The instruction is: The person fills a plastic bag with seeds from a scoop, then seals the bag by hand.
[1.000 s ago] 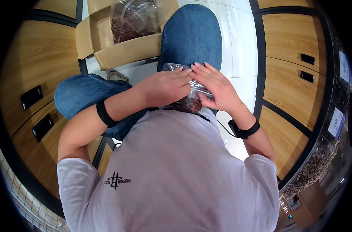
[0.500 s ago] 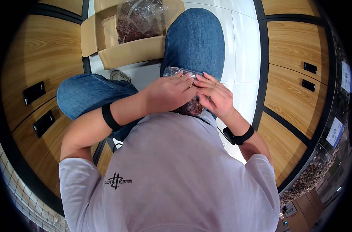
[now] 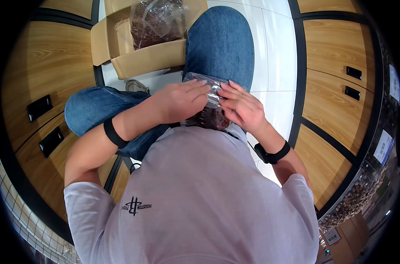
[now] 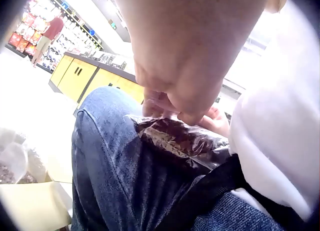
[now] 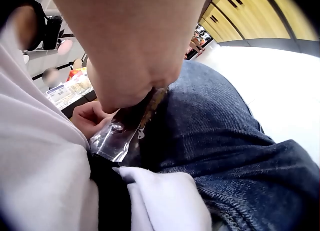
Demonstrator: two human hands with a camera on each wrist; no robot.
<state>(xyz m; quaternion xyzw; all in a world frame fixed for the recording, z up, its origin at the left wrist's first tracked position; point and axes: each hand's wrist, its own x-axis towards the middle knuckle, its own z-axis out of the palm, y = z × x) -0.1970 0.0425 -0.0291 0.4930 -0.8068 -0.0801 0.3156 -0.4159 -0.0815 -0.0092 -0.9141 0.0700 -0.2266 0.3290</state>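
A clear plastic bag of dark reddish-brown dried pieces (image 3: 211, 118) lies in the lap against the right thigh, its see-through top folded over toward the knee. My left hand (image 3: 182, 102) grips the left part of the top, fingertips near the upper edge. On the other side my right hand (image 3: 244, 107) pinches the plastic between thumb and fingers. In the left wrist view the shiny bag (image 4: 182, 143) rests on the jeans under the fingers. The right wrist view shows a clear bag corner (image 5: 112, 145) by the shirt; the back of the hand hides most fingers.
An open cardboard box (image 3: 149, 59) stands on the floor ahead to the left, holding a large clear bag of dark pieces (image 3: 158, 26). Wooden cabinets (image 3: 336, 48) line both sides. Price tags (image 3: 383, 146) and a bin of small brown goods (image 3: 354, 200) are at right. Another person (image 4: 49, 33) stands far off.
The right hand's fingers have drawn in from lying spread over the plastic to pinching it. My left hand has shifted left along the top, opening a gap between the hands.
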